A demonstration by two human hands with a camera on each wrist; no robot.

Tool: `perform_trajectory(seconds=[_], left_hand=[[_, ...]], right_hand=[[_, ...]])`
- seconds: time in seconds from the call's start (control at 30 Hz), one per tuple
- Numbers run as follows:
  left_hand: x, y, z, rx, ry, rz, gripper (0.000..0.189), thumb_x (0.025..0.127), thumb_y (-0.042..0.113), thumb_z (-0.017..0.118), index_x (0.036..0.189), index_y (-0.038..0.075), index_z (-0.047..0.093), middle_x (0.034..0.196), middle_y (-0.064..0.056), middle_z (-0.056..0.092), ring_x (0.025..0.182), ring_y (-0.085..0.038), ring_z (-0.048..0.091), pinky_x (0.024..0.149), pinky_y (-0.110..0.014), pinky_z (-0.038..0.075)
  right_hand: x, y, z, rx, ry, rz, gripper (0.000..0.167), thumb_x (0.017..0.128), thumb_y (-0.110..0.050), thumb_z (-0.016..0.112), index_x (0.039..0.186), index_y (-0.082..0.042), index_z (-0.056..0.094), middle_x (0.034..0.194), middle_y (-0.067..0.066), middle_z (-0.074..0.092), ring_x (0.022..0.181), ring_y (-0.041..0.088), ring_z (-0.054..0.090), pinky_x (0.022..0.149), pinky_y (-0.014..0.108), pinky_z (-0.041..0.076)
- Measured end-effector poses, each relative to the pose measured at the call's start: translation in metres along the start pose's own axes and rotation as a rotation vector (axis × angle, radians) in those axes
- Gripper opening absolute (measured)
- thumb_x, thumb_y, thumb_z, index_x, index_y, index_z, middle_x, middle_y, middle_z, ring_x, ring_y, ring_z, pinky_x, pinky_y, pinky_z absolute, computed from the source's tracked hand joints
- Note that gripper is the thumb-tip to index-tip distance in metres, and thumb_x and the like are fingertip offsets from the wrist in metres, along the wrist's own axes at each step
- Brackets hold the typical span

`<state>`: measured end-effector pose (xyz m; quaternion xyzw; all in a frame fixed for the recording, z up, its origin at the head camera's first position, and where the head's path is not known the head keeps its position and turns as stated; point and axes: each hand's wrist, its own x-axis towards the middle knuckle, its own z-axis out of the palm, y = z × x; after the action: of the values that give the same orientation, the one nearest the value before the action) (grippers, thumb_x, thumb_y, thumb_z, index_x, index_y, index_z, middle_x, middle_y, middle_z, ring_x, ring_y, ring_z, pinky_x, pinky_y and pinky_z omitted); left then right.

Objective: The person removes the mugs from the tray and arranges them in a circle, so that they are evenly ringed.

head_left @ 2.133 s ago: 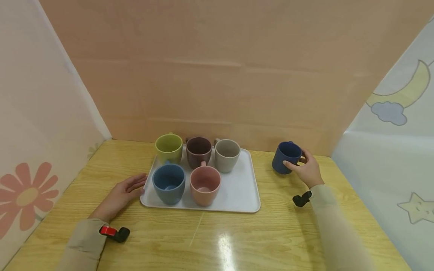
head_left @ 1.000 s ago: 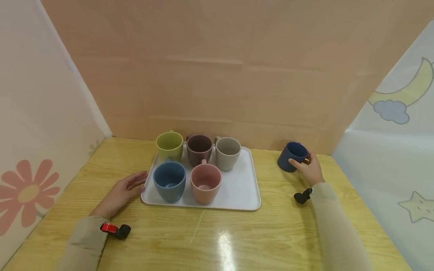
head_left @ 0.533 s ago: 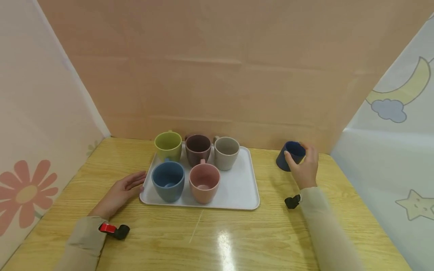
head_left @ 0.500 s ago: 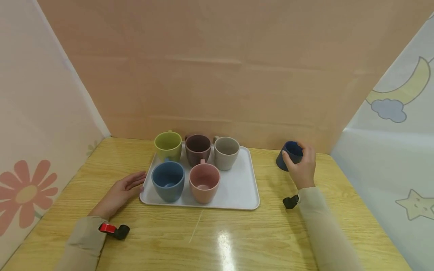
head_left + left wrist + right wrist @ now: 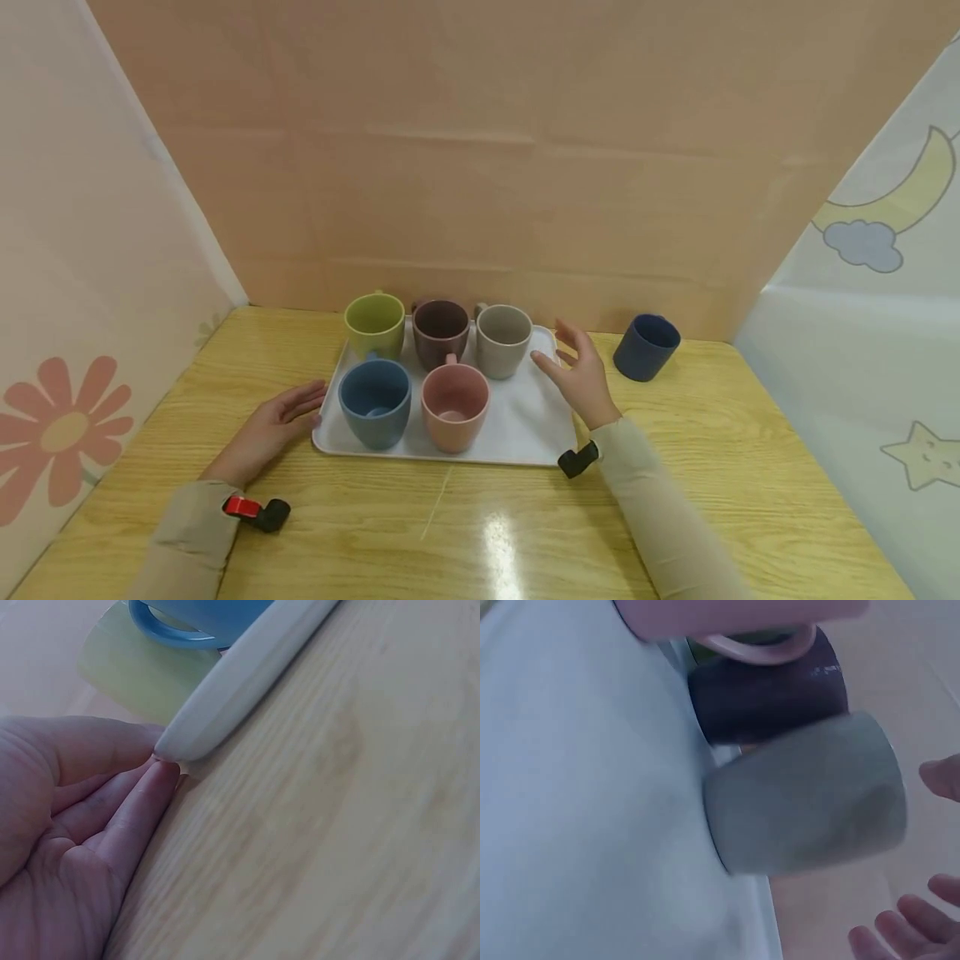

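A white tray (image 5: 525,425) bears a green mug (image 5: 375,329), a dark purple mug (image 5: 440,337), a grey mug (image 5: 502,343), a blue mug (image 5: 375,408) and a pink mug (image 5: 454,412), all upright. At the tray's left edge, my left hand (image 5: 270,429) pinches the rim; the left wrist view has thumb and finger at the tray's edge (image 5: 217,705). My right hand (image 5: 581,375) hovers over the tray's right side with spread fingers, holding nothing. Nearest to it is the grey mug (image 5: 806,799), a short gap away. A navy mug (image 5: 647,347) stands on the table, right of the tray.
The wooden table (image 5: 360,533) meets an orange-brown backdrop (image 5: 480,167) behind the tray. A flower-patterned panel (image 5: 67,250) borders the left side, and a panel with moon and star (image 5: 862,350) borders the right.
My right hand has let go of the navy mug, after shifting it slightly right, and moved left to the grey mug. The left hand and the tray's mugs stay put.
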<state>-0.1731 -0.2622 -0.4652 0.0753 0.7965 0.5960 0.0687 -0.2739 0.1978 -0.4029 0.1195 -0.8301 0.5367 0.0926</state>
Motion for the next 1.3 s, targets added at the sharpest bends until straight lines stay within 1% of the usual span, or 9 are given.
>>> perform_trajectory(seconds=[0.13, 0.2, 0.33, 0.4, 0.67, 0.97, 1.07, 1.23, 1.3], left_hand=[[0.001, 0.000, 0.000, -0.003, -0.002, -0.005, 0.069, 0.103, 0.026, 0.063, 0.158, 0.001, 0.029, 0.156, -0.022, 0.041, 0.140, -0.022, 0.044, 0.097, -0.008, 0.040], [0.001, -0.001, 0.001, -0.014, -0.005, -0.004, 0.069, 0.103, 0.025, 0.063, 0.158, 0.001, 0.029, 0.156, -0.022, 0.040, 0.138, -0.017, 0.047, 0.097, -0.009, 0.041], [0.003, -0.003, 0.001, -0.032, -0.007, 0.006, 0.068, 0.103, 0.021, 0.063, 0.158, -0.001, 0.029, 0.156, -0.024, 0.039, 0.127, 0.001, 0.051, 0.097, -0.010, 0.042], [0.003, -0.004, 0.001, -0.031, -0.008, 0.009, 0.068, 0.103, 0.021, 0.063, 0.158, -0.001, 0.029, 0.156, -0.024, 0.039, 0.125, 0.005, 0.050, 0.097, -0.010, 0.041], [0.002, -0.004, 0.000, -0.042, -0.010, 0.009, 0.068, 0.103, 0.022, 0.063, 0.158, -0.001, 0.029, 0.157, -0.024, 0.039, 0.126, 0.003, 0.050, 0.097, -0.011, 0.042], [0.001, -0.002, 0.000, -0.034, -0.007, 0.008, 0.068, 0.103, 0.021, 0.063, 0.158, -0.001, 0.029, 0.156, -0.024, 0.039, 0.126, 0.003, 0.050, 0.097, -0.010, 0.042], [0.001, -0.003, -0.001, -0.030, -0.005, 0.005, 0.068, 0.103, 0.022, 0.062, 0.158, -0.001, 0.029, 0.156, -0.024, 0.039, 0.130, -0.004, 0.050, 0.097, -0.010, 0.042], [0.001, -0.004, -0.001, -0.012, -0.004, -0.002, 0.067, 0.103, 0.023, 0.062, 0.157, 0.000, 0.031, 0.156, -0.023, 0.041, 0.140, -0.030, 0.044, 0.097, -0.009, 0.041], [0.001, -0.004, -0.001, -0.009, -0.003, -0.002, 0.067, 0.103, 0.023, 0.063, 0.157, 0.000, 0.031, 0.156, -0.022, 0.041, 0.141, -0.036, 0.041, 0.097, -0.009, 0.041]], right_hand=[[0.006, 0.005, 0.018, 0.063, -0.043, 0.078, 0.080, 0.090, -0.018, 0.080, 0.154, -0.001, 0.035, 0.155, 0.019, 0.040, 0.143, 0.034, 0.039, 0.113, 0.048, 0.040], [0.008, 0.005, 0.025, 0.097, -0.042, 0.079, 0.080, 0.088, -0.014, 0.081, 0.153, -0.001, 0.036, 0.154, 0.019, 0.041, 0.142, 0.035, 0.040, 0.113, 0.049, 0.040], [0.013, 0.006, 0.038, 0.165, -0.030, 0.081, 0.080, 0.085, -0.008, 0.083, 0.151, -0.001, 0.038, 0.150, 0.020, 0.045, 0.138, 0.037, 0.044, 0.111, 0.051, 0.041], [0.015, 0.006, 0.044, 0.190, -0.013, 0.085, 0.081, 0.083, -0.006, 0.084, 0.150, -0.001, 0.039, 0.148, 0.020, 0.046, 0.136, 0.037, 0.046, 0.110, 0.051, 0.042], [0.020, 0.007, 0.059, 0.194, 0.055, 0.085, 0.081, 0.079, -0.003, 0.087, 0.146, 0.001, 0.041, 0.142, 0.019, 0.049, 0.133, 0.035, 0.047, 0.111, 0.049, 0.041], [0.020, 0.006, 0.063, 0.169, 0.075, 0.087, 0.083, 0.077, -0.007, 0.089, 0.146, 0.000, 0.043, 0.142, 0.019, 0.050, 0.133, 0.036, 0.048, 0.110, 0.051, 0.043], [0.020, 0.006, 0.062, 0.141, 0.072, 0.087, 0.083, 0.077, -0.010, 0.090, 0.145, 0.000, 0.044, 0.141, 0.018, 0.051, 0.132, 0.035, 0.049, 0.109, 0.050, 0.044], [0.019, 0.006, 0.059, 0.075, 0.071, 0.103, 0.082, 0.075, -0.015, 0.092, 0.142, -0.003, 0.047, 0.135, 0.014, 0.056, 0.126, 0.031, 0.053, 0.105, 0.046, 0.048], [0.019, 0.006, 0.058, 0.045, 0.072, 0.105, 0.081, 0.073, -0.017, 0.094, 0.139, -0.004, 0.049, 0.131, 0.013, 0.058, 0.122, 0.029, 0.054, 0.104, 0.044, 0.048]])
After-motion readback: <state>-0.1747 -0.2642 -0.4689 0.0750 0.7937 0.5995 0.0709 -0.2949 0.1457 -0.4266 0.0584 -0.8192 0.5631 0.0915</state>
